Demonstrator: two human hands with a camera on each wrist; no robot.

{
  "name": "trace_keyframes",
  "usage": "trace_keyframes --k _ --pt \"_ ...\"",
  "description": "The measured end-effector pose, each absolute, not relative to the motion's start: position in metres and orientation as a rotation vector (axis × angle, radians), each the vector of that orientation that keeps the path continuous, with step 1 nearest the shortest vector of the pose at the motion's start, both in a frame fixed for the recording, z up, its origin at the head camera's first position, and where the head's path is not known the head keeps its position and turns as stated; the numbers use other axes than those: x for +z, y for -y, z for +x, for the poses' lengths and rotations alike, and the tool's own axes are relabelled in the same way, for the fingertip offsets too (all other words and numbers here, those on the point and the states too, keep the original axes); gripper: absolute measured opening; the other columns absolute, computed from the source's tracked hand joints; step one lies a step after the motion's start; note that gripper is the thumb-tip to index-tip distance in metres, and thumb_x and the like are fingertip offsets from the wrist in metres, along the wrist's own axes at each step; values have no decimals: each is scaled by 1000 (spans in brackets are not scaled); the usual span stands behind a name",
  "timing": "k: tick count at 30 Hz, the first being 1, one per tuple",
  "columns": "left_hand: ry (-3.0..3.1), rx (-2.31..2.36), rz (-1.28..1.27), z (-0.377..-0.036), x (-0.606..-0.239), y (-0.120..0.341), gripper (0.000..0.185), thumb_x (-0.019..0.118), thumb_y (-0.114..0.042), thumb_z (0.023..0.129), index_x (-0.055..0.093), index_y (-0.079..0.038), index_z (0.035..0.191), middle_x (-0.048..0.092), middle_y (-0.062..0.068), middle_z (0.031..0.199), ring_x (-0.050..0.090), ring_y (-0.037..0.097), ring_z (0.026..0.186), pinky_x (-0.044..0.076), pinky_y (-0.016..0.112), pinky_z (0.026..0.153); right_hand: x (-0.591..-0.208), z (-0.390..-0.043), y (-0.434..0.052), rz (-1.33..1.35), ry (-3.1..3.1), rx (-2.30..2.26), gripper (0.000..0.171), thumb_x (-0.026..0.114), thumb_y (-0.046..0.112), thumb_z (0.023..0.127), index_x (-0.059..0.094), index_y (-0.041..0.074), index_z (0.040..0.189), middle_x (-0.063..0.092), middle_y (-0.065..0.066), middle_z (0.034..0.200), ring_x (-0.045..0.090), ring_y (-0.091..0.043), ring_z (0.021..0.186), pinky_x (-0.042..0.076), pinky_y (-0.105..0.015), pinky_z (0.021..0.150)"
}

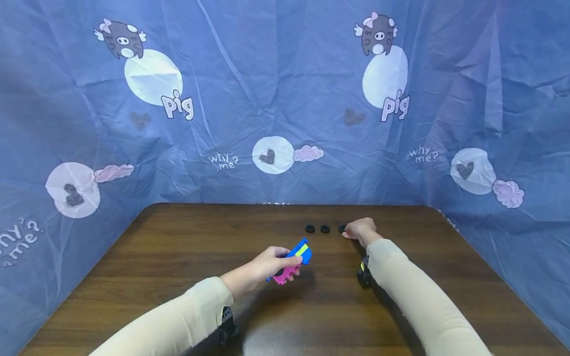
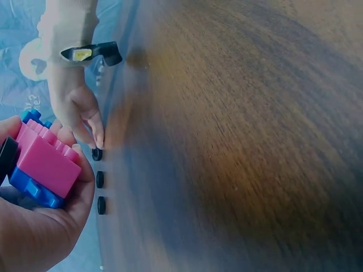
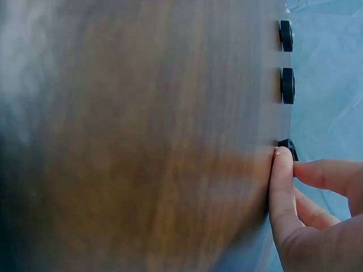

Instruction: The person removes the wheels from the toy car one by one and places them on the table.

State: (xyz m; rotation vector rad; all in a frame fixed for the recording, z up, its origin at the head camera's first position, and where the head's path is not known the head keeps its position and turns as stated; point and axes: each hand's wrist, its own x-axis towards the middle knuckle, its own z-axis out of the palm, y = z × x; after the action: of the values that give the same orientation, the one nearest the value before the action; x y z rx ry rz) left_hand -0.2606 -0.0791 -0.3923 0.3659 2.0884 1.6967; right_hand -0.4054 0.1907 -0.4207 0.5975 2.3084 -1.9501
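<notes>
My left hand (image 1: 266, 264) holds a toy vehicle of building blocks (image 2: 50, 161) above the table, fingers and thumb curled round it. Blue, pink and yellow-green parts make it up, and a black wheel (image 2: 7, 157) shows on its side. Farther back, my right hand (image 1: 362, 230) pinches a small black wheel (image 3: 289, 147) between thumb and fingertips. That wheel stands tilted in the right wrist view, partly hidden behind the fingers. It is the rightmost in a row; two more black wheels, a middle one (image 1: 325, 229) and a left one (image 1: 310, 229), lie beside it.
The brown wooden table (image 1: 187, 237) ends just behind the row of wheels. A blue printed cloth (image 1: 276, 118) hangs behind and along both sides. Each wrist carries a dark camera mount, one under the left sleeve (image 1: 178, 316) and one under the right sleeve (image 1: 418, 291).
</notes>
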Motion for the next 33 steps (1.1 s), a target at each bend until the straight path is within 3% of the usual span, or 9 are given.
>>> trace_keyframes --k 5,12,15,18,19,22,26,33 --pt "-2099 1676 370 -259 -392 77 35 61 -29 96 60 4 106 67 4 81 62 11 66 49 23 56 -419 -407 -193 594 -2311 -1928 50 56 -15 77 40 -19 124 58 -4 49 60 -7 41 54 -19 52" --pt "-2098 1662 379 -258 -390 74 36 60 -30 96 60 4 108 67 4 82 61 11 67 48 24 55 -417 -404 -196 588 -2335 -1868 50 56 -12 80 41 -20 127 59 -4 52 60 -7 42 55 -20 53" --pt "-2092 1668 366 -258 -390 74 36 61 -30 96 60 4 108 68 4 82 61 11 68 48 24 56 -414 -400 -196 567 -2322 -1879 47 55 -10 82 42 -19 127 64 -10 68 62 -7 47 57 -21 61" --pt "-2087 1670 358 -259 -391 74 36 62 -31 95 60 3 107 68 4 82 62 12 68 49 24 57 -411 -395 -196 522 -2311 -1901 44 53 -8 86 43 -19 127 67 -29 93 65 -9 54 58 -24 68" --pt "-2086 1671 358 -260 -391 74 35 62 -31 95 60 3 107 68 4 82 62 12 68 49 24 57 -410 -394 -196 509 -2304 -1913 42 53 -7 87 44 -19 126 67 -29 97 65 -9 55 58 -25 69" --pt "-2087 1676 366 -261 -391 73 35 63 -30 94 59 3 105 69 5 82 62 12 67 49 24 57 -408 -393 -198 454 -2294 -1934 26 53 -6 88 53 -16 113 70 -24 87 64 -9 56 58 -25 67" --pt "-2105 1680 370 -261 -389 71 36 64 -31 94 59 3 105 70 7 82 63 13 67 51 24 56 -403 -391 -197 379 -2281 -1951 11 52 -8 86 52 -8 97 62 -7 67 62 -9 54 58 -24 66" --pt "-2154 1667 342 -263 -387 71 42 66 -34 92 59 3 109 71 8 82 64 12 68 53 26 60 -393 -383 -195 269 -2278 -1906 37 53 -3 92 48 -20 124 65 -12 84 64 -8 61 58 -25 73"
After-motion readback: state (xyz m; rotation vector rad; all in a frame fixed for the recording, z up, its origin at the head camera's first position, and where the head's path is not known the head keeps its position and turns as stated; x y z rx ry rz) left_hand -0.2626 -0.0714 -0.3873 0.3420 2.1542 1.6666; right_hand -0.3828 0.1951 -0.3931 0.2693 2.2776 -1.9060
